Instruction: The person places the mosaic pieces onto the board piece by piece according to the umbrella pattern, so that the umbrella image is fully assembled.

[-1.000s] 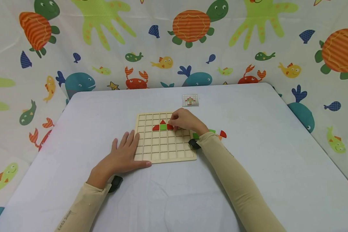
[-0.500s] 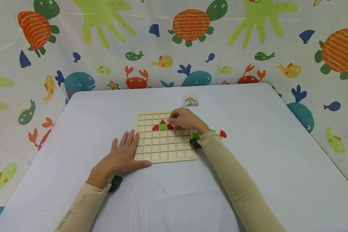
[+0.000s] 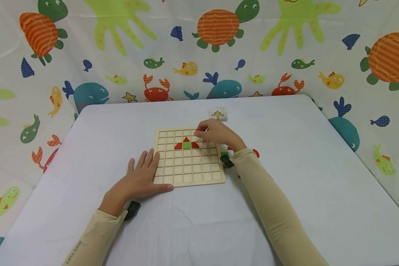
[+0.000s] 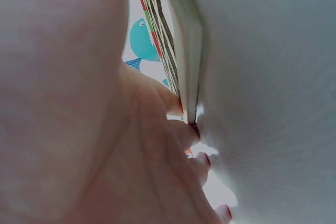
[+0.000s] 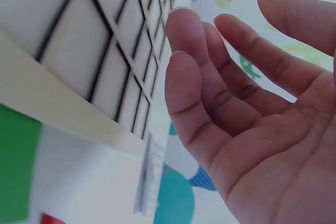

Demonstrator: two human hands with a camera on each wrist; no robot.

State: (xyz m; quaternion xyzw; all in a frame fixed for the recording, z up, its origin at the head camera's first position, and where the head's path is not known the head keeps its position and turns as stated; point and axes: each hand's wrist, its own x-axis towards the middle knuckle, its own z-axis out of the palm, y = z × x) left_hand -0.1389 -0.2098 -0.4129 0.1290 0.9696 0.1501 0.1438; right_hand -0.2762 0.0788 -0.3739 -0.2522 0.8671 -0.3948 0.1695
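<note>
A wooden grid board [image 3: 183, 171] lies flat on the white table. In its upper part sit a red triangle [image 3: 186, 139], a green square [image 3: 186, 145] below it, and a red curved-edged piece on the left [image 3: 178, 146] and another red piece on the right [image 3: 195, 146]. My left hand [image 3: 137, 181] rests at the board's left edge, fingers spread and thumb along the near corner. Over the board's upper right is my right hand [image 3: 219, 133]. In the right wrist view its fingers [image 5: 184, 82] are loosely bent with nothing between them, beside the grid.
A small picture card [image 3: 217, 113] with a coloured grid pattern stands behind the board. Loose pieces, among them a green one [image 3: 224, 153] and a red one [image 3: 256, 153], lie right of the board, partly hidden by the right forearm. A patterned cloth hangs behind the table.
My right hand has come away from the right-hand red piece, moving slightly up and to the right, so that piece now shows fully. The left hand has stayed still.
</note>
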